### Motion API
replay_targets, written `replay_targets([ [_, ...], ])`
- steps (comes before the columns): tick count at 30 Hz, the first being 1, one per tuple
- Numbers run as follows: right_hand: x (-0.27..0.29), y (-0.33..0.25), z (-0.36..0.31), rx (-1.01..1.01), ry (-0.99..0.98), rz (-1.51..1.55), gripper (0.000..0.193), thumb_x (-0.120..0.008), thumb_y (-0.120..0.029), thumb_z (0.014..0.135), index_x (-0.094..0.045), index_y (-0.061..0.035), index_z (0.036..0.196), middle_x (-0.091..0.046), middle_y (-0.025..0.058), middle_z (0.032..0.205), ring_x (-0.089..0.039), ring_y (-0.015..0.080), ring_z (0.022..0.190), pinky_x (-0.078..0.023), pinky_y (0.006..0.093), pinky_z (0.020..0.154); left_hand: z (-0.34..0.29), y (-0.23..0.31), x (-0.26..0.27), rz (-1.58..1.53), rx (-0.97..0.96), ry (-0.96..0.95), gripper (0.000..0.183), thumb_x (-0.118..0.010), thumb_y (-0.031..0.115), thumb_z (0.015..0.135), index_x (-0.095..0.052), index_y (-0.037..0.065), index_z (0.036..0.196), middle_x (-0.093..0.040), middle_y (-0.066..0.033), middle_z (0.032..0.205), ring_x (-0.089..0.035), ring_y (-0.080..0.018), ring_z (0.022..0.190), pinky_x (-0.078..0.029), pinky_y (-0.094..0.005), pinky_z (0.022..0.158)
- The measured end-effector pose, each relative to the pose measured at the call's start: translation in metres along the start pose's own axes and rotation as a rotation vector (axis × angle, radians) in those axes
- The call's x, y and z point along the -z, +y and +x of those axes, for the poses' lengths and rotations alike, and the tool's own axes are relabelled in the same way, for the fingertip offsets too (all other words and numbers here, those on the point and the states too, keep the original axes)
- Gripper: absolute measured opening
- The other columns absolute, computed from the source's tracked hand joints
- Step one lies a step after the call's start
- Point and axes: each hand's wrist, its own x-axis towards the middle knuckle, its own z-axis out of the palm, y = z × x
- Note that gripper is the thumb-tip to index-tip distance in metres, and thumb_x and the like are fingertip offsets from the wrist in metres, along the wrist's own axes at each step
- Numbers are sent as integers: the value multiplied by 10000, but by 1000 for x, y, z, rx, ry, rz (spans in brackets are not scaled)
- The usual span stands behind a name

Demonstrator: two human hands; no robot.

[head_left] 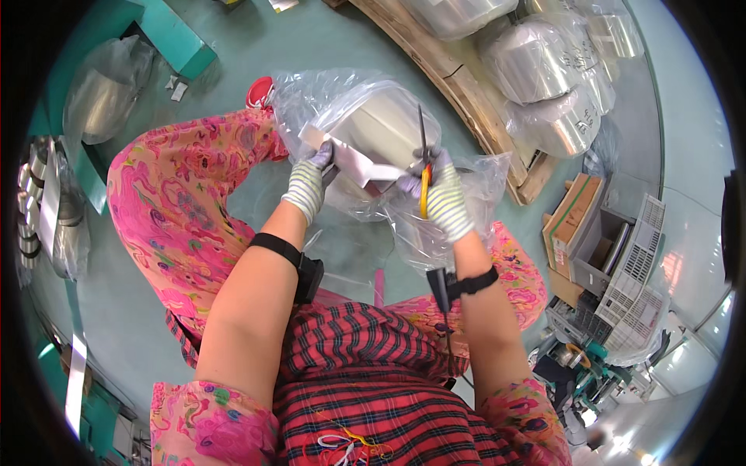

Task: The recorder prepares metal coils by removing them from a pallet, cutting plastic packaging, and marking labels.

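Note:
A shiny silver roll [382, 124] in a clear plastic bag [307, 97] lies on the floor between my legs. My left hand [312, 180], in a striped glove, is closed on one end of a pale, glossy strip [351, 161] that crosses the front of the roll. Wrapped in a matching glove, my right hand [444, 193] grips scissors [425, 190] with orange-yellow handles, their dark blades pointing away from me. Its fingertips are by the strip's other end; whether they pinch it, I cannot tell. Loose plastic bunches under both hands.
A wooden pallet [474, 105] at the upper right holds several bagged silver rolls [532, 62]. Another bagged roll [105, 97] lies at the upper left beside a teal machine base [183, 50]. Crates [598, 241] and a cardboard box [573, 213] stand at the right.

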Motion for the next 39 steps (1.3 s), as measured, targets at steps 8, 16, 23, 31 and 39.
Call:
replay_targets([
  [8, 3, 19, 54, -28, -174, -196, 511, -745, -84, 652, -461, -39, 1073, -559, 63, 839, -530, 152, 766, -451, 281, 719, 11, 11, 6, -378, 76, 92, 221, -548, 188, 833, -568, 75, 1023, -606, -47, 989, -574, -206, 917, -426, -402, 881],
  [16, 8, 31, 33, -38, -289, -117, 479, -694, -26, 700, -427, -38, 1097, -582, 72, 864, -558, 171, 783, -457, 297, 737, 23, 47, -12, 218, 120, -119, 366, -656, 181, 773, -544, -1, 1070, -590, -104, 1038, -556, -224, 979, -438, -362, 884],
  [23, 1, 6, 40, 309, -402, -692, 357, -652, -150, 697, -495, -111, 1016, -592, 151, 775, -578, 345, 677, -479, 374, 606, 37, 43, -9, 911, 10, -110, 328, -728, 231, 719, -641, -22, 910, -643, -102, 846, -595, -161, 788, -473, -295, 746],
  [31, -19, -19, 11, 246, -910, -561, 342, -596, 5, 673, -528, -99, 992, -592, 101, 829, -601, 260, 746, -481, 326, 635, 33, 51, -7, 1219, -68, -92, 336, -713, 248, 723, -657, -19, 920, -656, -131, 856, -604, -200, 791, -445, -331, 779],
  [39, -22, 11, 56, 357, -735, -807, 315, -633, -126, 668, -558, -148, 973, -586, 114, 743, -581, 302, 665, -470, 377, 576, 19, 64, -28, 1545, -101, -202, 321, -656, 283, 765, -653, 17, 946, -652, -170, 848, -630, -263, 774, -463, -338, 726],
])
